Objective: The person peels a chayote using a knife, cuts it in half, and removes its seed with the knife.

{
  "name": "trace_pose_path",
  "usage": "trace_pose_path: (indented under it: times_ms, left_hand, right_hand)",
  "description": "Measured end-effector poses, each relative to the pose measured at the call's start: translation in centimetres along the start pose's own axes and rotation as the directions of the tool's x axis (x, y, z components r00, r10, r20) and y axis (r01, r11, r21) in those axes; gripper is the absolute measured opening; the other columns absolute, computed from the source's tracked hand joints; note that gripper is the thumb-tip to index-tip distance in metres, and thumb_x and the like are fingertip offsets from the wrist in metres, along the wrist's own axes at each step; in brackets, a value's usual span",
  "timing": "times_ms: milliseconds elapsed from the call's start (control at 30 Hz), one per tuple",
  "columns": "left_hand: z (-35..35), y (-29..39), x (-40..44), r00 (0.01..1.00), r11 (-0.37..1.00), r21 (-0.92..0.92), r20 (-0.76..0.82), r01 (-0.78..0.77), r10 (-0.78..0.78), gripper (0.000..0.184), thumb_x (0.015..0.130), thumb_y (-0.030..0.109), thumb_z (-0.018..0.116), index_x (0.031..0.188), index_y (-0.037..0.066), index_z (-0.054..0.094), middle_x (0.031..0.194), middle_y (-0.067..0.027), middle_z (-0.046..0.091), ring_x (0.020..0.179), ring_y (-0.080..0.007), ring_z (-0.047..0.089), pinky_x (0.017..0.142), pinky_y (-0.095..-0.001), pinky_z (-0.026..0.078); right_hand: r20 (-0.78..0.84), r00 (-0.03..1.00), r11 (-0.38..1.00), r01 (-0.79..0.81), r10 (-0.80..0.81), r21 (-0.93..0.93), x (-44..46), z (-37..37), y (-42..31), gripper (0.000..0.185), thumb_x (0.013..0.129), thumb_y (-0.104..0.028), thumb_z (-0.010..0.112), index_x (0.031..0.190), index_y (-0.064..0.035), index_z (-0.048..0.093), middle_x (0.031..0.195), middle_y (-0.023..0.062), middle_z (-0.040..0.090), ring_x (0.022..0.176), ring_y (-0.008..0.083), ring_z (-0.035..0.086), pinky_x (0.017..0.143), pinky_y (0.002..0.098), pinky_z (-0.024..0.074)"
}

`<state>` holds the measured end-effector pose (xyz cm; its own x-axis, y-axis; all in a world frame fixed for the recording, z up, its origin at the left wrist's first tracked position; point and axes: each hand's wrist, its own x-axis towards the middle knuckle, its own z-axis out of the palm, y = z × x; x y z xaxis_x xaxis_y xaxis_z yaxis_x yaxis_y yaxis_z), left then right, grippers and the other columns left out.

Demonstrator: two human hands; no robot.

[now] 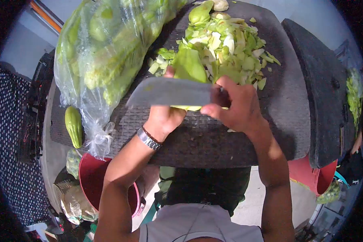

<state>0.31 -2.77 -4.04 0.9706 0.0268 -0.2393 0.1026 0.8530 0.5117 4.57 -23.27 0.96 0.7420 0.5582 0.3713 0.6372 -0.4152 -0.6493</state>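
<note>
My right hand [238, 103] is closed round the dark handle of a broad-bladed knife [169, 92], a little blurred. The blade lies across a pale green chayote [189, 66], hiding its middle. My left hand [165, 119], with a metal watch at the wrist, grips the chayote from the left; most of its fingers are behind the blade. Just beyond, a heap of green and white peelings [238, 56] spreads over the dark textured table [213, 145]. Another chayote [200, 14] rests at the heap's far edge.
A knotted clear plastic bag [97, 72] full of chayotes fills the table's left side. One loose chayote [73, 127] lies near the left edge. Below the table stand a red bucket [90, 177] at left and another red container [310, 175] at right. A dark board [318, 88] adjoins the table's right side.
</note>
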Motion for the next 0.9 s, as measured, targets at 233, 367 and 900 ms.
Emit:
trace_pose_path:
  times_ms: [233, 367, 900]
  left_hand:
    - [-0.1, -0.5, 0.2, 0.976, 0.989, 0.041, 0.157, 0.143, -0.148, 0.074, 0.097, 0.064, 0.054, 0.142, 0.005, 0.052, 0.131, -0.0191, 0.065, 0.117, -0.0349, 0.065, 0.106, -0.0501, 0.050]
    - [-0.4, -0.4, 0.3, 0.953, 0.976, 0.010, 0.216, 0.216, -0.213, 0.068, 0.099, 0.057, 0.054, 0.141, 0.004, 0.052, 0.130, -0.0200, 0.065, 0.114, -0.0350, 0.066, 0.104, -0.0496, 0.051]
    - [-2.6, -0.7, -0.7, 0.985, 0.995, -0.098, 0.170, 0.016, 0.001, 0.041, 0.105, 0.042, 0.051, 0.132, 0.012, 0.059, 0.131, -0.0076, 0.065, 0.118, -0.0263, 0.064, 0.100, -0.0481, 0.054]
  right_hand:
    - [-0.072, 0.989, 0.988, 0.125, -0.132, -0.086, -0.4, 1.5, 0.2, 0.065, 0.067, -0.063, 0.088, 0.078, -0.0090, 0.053, 0.060, 0.0053, 0.062, 0.054, 0.0296, 0.068, 0.054, 0.0436, 0.0562]
    - [-0.044, 0.986, 0.977, 0.156, -0.164, -0.147, -0.4, 1.1, -0.1, 0.060, 0.068, -0.053, 0.091, 0.084, -0.0084, 0.055, 0.062, 0.0046, 0.065, 0.057, 0.0250, 0.071, 0.056, 0.0372, 0.0556]
    - [-0.078, 0.990, 0.977, 0.097, -0.113, -0.188, 0.0, -0.1, 2.1, 0.063, 0.071, -0.065, 0.084, 0.084, -0.0076, 0.060, 0.062, 0.0032, 0.063, 0.056, 0.0200, 0.066, 0.056, 0.0352, 0.0519]
